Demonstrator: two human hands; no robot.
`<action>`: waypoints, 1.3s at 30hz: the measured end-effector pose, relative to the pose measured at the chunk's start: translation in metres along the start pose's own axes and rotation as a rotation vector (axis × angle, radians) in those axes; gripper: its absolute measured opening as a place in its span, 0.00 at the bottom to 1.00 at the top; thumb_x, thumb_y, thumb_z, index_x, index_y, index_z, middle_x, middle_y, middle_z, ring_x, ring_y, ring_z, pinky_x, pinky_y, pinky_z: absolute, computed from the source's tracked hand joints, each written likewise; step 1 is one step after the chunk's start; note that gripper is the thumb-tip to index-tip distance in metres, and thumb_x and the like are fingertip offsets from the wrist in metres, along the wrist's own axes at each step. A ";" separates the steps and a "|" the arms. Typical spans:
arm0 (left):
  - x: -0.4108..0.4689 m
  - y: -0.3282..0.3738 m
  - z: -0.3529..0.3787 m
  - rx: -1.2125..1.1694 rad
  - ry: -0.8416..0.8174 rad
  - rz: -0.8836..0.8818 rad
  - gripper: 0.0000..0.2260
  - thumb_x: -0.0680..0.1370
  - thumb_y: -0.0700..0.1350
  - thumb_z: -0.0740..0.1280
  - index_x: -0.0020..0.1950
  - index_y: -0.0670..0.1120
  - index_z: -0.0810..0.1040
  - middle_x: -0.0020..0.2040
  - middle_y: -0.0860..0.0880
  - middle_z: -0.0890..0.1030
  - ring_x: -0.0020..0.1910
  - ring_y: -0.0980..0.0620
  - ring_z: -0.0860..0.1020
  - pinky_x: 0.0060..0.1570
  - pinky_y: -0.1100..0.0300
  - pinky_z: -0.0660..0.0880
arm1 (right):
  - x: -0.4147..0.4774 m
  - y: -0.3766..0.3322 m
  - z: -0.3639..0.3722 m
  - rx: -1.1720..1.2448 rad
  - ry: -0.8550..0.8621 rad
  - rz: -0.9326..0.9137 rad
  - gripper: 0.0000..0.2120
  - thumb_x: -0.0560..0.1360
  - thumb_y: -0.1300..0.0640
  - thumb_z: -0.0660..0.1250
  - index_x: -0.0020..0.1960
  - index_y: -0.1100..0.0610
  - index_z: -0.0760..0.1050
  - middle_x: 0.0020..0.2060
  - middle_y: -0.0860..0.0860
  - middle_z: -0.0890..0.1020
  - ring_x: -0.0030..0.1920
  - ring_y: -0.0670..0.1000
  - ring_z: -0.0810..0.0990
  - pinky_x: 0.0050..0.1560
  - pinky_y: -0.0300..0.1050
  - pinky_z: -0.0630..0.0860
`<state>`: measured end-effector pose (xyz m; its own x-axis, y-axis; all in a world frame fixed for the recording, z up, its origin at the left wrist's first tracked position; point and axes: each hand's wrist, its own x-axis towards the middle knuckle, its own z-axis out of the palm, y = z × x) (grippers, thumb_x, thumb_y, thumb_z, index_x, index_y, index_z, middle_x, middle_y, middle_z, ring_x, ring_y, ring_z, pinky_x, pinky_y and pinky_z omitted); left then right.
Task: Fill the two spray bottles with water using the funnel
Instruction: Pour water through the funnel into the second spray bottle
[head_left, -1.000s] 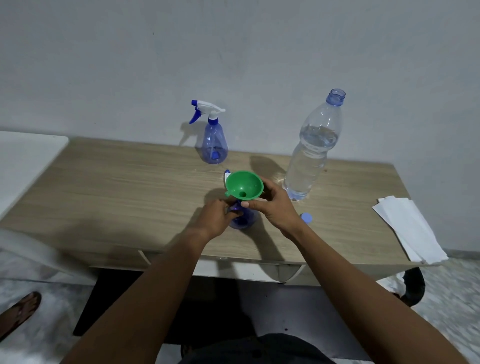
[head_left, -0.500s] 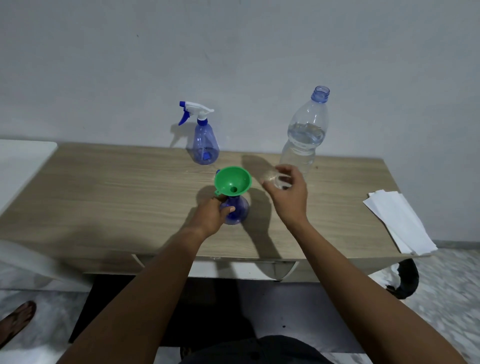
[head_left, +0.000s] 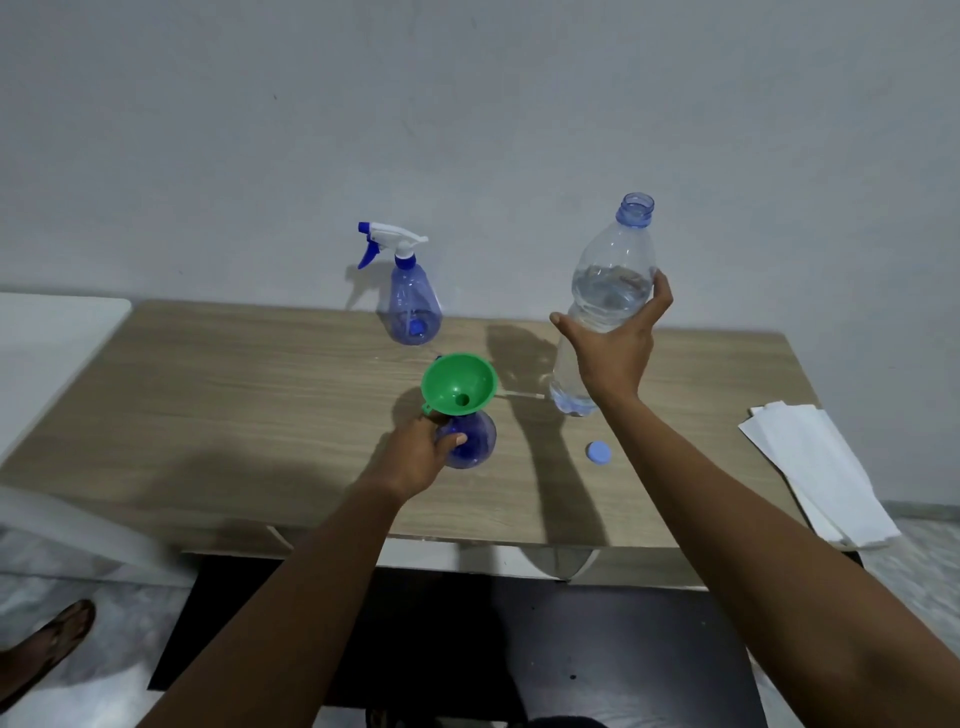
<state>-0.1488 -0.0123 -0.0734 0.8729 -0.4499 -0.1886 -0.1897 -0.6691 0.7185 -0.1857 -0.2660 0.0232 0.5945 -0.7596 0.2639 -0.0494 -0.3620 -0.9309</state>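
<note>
A green funnel (head_left: 459, 383) sits in the neck of a blue spray bottle (head_left: 475, 441) that has no spray head, in the middle of the wooden table (head_left: 234, 405). My left hand (head_left: 415, 454) grips this bottle's body from the left. My right hand (head_left: 613, 348) grips an uncapped clear water bottle (head_left: 608, 291), part full, held upright to the right of the funnel. A second blue spray bottle (head_left: 413, 306), with its white and blue trigger head on, stands at the back near the wall.
The water bottle's blue cap (head_left: 598, 451) lies on the table right of the funnel bottle. A stack of white paper towels (head_left: 815, 467) lies on the table's right end. A white surface (head_left: 47, 332) adjoins the table on the left.
My right hand left the funnel, reached right and took hold of the water bottle around its middle. My left hand stays on the funnel bottle.
</note>
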 end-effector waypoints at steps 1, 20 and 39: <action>0.003 -0.005 0.002 -0.006 -0.006 -0.002 0.23 0.72 0.65 0.64 0.59 0.53 0.79 0.52 0.51 0.85 0.52 0.49 0.82 0.56 0.47 0.78 | 0.001 0.001 0.001 0.009 0.017 -0.004 0.53 0.61 0.48 0.84 0.76 0.50 0.55 0.69 0.46 0.72 0.61 0.49 0.77 0.56 0.41 0.72; -0.016 0.028 -0.010 -0.002 0.001 -0.025 0.14 0.79 0.48 0.69 0.62 0.45 0.79 0.56 0.45 0.83 0.53 0.45 0.80 0.47 0.60 0.70 | -0.011 -0.053 -0.053 -0.007 -0.117 -0.244 0.39 0.63 0.60 0.82 0.68 0.54 0.65 0.53 0.24 0.75 0.50 0.31 0.79 0.52 0.32 0.78; -0.015 0.027 -0.003 -0.249 0.133 -0.073 0.12 0.73 0.41 0.76 0.52 0.37 0.81 0.47 0.40 0.85 0.48 0.42 0.83 0.49 0.51 0.78 | -0.062 -0.040 -0.079 -0.040 -0.681 -0.125 0.37 0.61 0.66 0.83 0.64 0.48 0.72 0.55 0.48 0.82 0.49 0.46 0.85 0.46 0.40 0.80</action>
<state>-0.1662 -0.0220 -0.0489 0.9347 -0.3132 -0.1680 -0.0224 -0.5236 0.8517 -0.2833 -0.2472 0.0644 0.9682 -0.2075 0.1394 0.0309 -0.4542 -0.8903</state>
